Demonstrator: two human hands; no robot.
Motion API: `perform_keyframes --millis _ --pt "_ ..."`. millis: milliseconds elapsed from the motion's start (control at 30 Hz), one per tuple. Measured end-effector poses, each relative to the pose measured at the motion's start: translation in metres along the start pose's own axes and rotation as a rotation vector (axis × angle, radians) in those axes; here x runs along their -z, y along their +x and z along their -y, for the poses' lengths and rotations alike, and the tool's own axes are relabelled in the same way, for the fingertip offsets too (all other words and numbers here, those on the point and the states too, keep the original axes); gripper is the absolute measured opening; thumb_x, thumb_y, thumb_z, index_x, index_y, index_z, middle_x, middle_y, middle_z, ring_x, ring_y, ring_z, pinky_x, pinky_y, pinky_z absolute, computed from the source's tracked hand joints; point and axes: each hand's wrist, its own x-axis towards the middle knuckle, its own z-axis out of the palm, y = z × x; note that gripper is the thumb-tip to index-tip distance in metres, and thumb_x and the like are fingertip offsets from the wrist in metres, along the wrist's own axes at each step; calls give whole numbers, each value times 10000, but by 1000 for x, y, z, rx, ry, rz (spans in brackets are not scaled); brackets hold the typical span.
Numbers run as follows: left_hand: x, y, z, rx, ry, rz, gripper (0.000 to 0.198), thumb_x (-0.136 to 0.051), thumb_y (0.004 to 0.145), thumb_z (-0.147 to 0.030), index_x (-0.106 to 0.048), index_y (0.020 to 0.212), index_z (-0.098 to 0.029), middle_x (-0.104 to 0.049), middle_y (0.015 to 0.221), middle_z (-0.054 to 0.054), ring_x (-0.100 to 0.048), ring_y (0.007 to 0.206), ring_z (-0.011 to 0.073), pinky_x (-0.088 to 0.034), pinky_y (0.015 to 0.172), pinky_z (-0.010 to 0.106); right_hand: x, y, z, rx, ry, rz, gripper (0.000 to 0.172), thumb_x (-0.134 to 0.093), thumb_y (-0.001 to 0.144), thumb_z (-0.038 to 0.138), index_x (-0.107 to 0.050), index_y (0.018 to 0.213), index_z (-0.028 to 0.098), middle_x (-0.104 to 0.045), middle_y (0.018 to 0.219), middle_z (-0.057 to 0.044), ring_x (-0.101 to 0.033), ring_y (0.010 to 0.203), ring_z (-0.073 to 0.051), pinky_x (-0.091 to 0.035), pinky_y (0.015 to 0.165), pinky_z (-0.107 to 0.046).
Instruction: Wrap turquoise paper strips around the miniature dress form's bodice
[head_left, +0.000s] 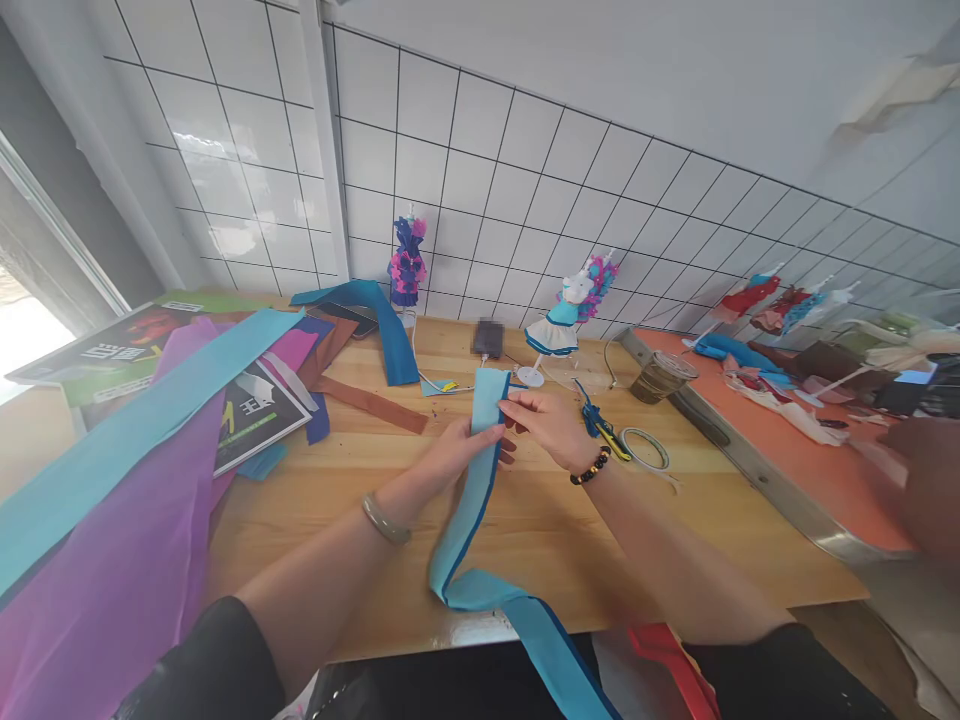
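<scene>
A long light blue strip (480, 480) with a dark blue border, perhaps crepe paper, rises from the table's front edge to my hands, its lower end hanging over the edge. My left hand (459, 452) grips it from the left, thumb across the front and fingers behind. At the strip's upper right edge, my right hand (546, 425) pinches the dark blue border between thumb and fingertips. Right of that hand lie a blue glue gun (591, 412), a yellow cutter knife (615, 440) and a roll of tape (646, 450).
Purple sheets (142, 530), a light blue strip (150, 425) and a dark magazine (262, 415) cover the left side. Two small dressed figures on stands, one purple (408, 260), one blue-white (556, 328), stand at the back. A cup (663, 378) stands right, near an orange-topped table (810, 450).
</scene>
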Motion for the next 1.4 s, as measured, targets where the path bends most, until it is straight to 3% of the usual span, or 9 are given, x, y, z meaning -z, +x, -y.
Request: perform_keyframes --millis 100,433,633,933,1100,1233,1400 --pt "-2 -2 4 62 -20 57 456 -734 688 -489 -651 893 -90 -721 808 143 -676 702 204 -511 687 337 4 1 2 -8 52 -34 333 -579 777 497 -601 712 171 -564 669 0 -515 658 -126 -403 616 -260" --pt "-4 -3 1 99 13 36 422 -791 625 -455 -683 801 -87 -730 703 110 -658 572 171 -499 623 312 0 -2 -2 3 122 -54 312 -708 687 446 -659 775 151 -617 727 2 -515 661 -114 -421 633 -258" --pt "-5 -6 -3 108 34 38 395 -787 640 -430 -709 831 -94 -736 713 104 -655 573 163 -504 615 303 8 -4 -5 4 155 -25 276 -681 720 412 -689 825 157 -670 806 -19 -579 732 -131 -473 751 -301" --pt "-3 -6 -4 124 57 64 386 -797 631 -408 -714 843 -97 -735 712 93 -640 557 146 -502 586 276 16 -10 0 5 169 -49 252 -641 752 428 -665 793 181 -644 759 -2 -595 722 -135 -488 754 -308" --pt "-1 -7 -4 130 50 90 452 -795 646 -406 -684 966 -106 -743 788 113 -663 601 163 -497 579 270 19 -13 5 0 160 -65 245 -623 758 431 -639 754 187 -638 756 -3 -606 737 -144 -486 757 -312" --pt "1 -5 -5 110 29 61 484 -711 715 -505 -673 976 -99 -736 883 158 -692 712 198 -506 619 275 13 -15 4 7 140 -11 232 -624 765 412 -616 738 182 -626 716 8 -602 714 -137 -491 743 -303" --pt "5 0 -2 78 25 -17 471 -715 695 -525 -701 887 -94 -732 790 127 -669 632 172 -516 640 288 6 -12 -3 13 125 31 170 -601 792 348 -616 818 181 -643 729 12 -625 757 -143 -508 787 -321"
